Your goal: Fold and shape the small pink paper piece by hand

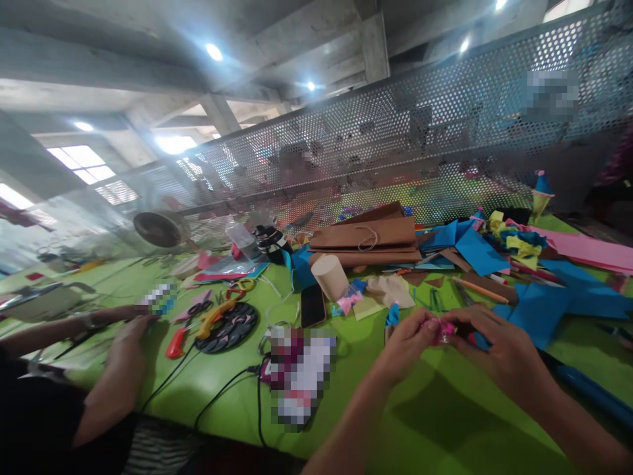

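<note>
My left hand and my right hand meet above the green table, fingers pinched from both sides on a small crumpled pink piece. It looks shiny, perhaps paper or foil; its exact kind is too small to make out. A twisted blue scrap stands just behind my left hand. Beyond the hands lie a beige crumpled piece and an orange pencil-like stick. Blue sheets spread to the right of my right hand.
A co-worker's arms rest at the left. Near them are a yellow-handled glue gun, scissors and a red-handled tool. A white roll, a black phone and brown sheets stand before a perforated metal screen.
</note>
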### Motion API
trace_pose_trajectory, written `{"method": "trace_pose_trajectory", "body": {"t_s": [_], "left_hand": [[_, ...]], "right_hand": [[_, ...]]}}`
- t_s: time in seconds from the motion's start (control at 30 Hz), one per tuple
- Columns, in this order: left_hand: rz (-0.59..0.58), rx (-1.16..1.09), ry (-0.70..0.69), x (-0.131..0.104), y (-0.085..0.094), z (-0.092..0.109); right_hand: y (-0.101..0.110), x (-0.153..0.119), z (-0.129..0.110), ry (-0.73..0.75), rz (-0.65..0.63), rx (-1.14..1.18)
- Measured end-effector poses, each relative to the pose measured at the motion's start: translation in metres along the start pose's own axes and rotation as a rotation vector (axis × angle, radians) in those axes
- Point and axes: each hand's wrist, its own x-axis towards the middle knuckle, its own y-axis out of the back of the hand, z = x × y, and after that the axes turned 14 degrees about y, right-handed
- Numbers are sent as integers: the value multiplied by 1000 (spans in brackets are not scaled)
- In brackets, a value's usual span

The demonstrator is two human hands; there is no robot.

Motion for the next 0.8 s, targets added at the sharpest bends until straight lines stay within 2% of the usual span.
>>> {"method": "trace_pose_trajectory", "body": {"t_s": [0.13, 0.37, 0.6, 0.7, 0.8], "left_hand": [[11, -8, 12, 0, -1, 2], [44, -58, 19, 1, -4, 2], [26, -98, 66, 1, -12, 2], [32, -61, 62, 1, -13, 1], [29, -72, 53, 1, -13, 0]], "right_hand": [[-1, 0, 2, 54, 32, -13], [-2, -2, 3, 57, 30, -52], [-6, 0, -6, 142, 60, -182], [-5, 1, -10, 114, 76, -195], [-3, 1, -12, 9, 83, -133]]}}
